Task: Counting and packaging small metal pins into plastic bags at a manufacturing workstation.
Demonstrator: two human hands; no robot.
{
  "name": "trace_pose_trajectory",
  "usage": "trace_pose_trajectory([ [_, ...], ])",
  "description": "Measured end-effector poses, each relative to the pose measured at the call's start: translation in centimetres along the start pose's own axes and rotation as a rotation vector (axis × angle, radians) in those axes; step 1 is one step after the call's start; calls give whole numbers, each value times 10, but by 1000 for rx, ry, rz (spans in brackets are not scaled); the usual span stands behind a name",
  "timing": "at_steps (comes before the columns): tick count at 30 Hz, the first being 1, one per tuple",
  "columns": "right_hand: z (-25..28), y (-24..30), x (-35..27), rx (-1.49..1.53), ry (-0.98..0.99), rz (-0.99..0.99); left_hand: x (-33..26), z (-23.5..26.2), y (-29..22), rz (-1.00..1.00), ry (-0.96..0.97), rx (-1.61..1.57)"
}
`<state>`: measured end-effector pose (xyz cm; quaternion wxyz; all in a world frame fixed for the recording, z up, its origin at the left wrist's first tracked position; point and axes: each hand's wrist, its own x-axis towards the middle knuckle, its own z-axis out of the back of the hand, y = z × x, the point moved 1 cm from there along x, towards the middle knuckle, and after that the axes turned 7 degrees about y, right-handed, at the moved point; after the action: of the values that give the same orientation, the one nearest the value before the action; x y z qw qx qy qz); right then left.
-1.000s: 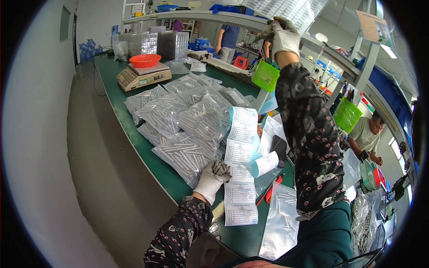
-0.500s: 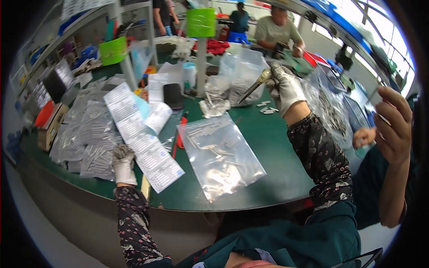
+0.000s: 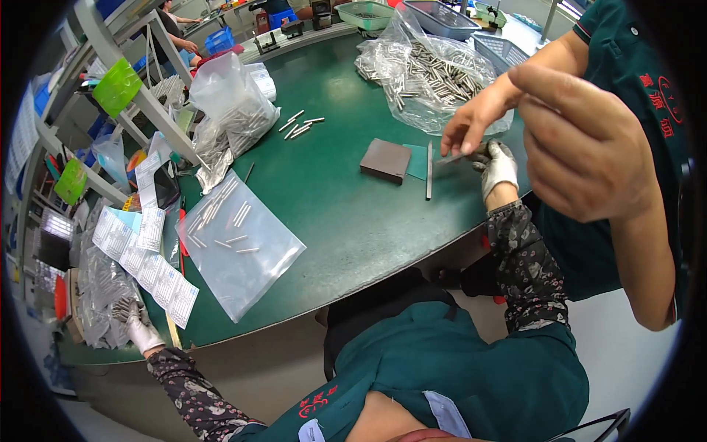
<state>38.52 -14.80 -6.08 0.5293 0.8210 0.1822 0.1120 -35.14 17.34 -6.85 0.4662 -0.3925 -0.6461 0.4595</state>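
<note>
My left hand (image 3: 138,328), in a white glove with grey fingertips, rests at the near left with its fingers lying on clear bags of metal pins (image 3: 103,295). At the right, my gloved right hand (image 3: 499,171) is closed around a pointed metal tool (image 3: 451,158), whose blade points left and is partly blurred. A co-worker's hand (image 3: 479,118) reaches down right beside that tool; whether it touches the tool I cannot tell. Left of them lie a grey metal bar (image 3: 429,173) and a brown block (image 3: 385,160). A flat clear bag (image 3: 247,269) with several pins lies between my hands.
A large open bag of pins (image 3: 442,70) lies at the far right, before a grey basket (image 3: 442,20). Several loose pins (image 3: 298,127) lie near a filled white bag (image 3: 234,103). Printed sheets (image 3: 158,276) and shelf posts stand left. The co-worker's other hand (image 3: 582,140) looms close at right.
The view has swung rightward. My right hand has come nearer and to the right, beside the co-worker's reaching hand, still holding the tool. My left hand stays on the bags.
</note>
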Motion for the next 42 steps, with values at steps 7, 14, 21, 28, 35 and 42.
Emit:
trace_pose_trajectory([
  [7, -6, -30, -30, -186, 3, 93, -89, -90, -61, 102, 280, -152],
  [14, -66, -9, -142, -826, 584, 972, -224, -313, -77, 280, 852, -287],
  [21, -158, -30, -137, -851, 1104, 385, -254, -373, 1, 282, 1050, -485],
  [28, -162, -63, -127, -672, 1080, 281, -246, -372, 23, -90, 958, 127],
  [35, -167, -85, -126, -636, 1096, 239, -236, -363, 24, -189, 1014, 355],
  [42, -161, -85, -125, -699, 1041, -31, -238, -361, 30, 102, 1064, 21],
])
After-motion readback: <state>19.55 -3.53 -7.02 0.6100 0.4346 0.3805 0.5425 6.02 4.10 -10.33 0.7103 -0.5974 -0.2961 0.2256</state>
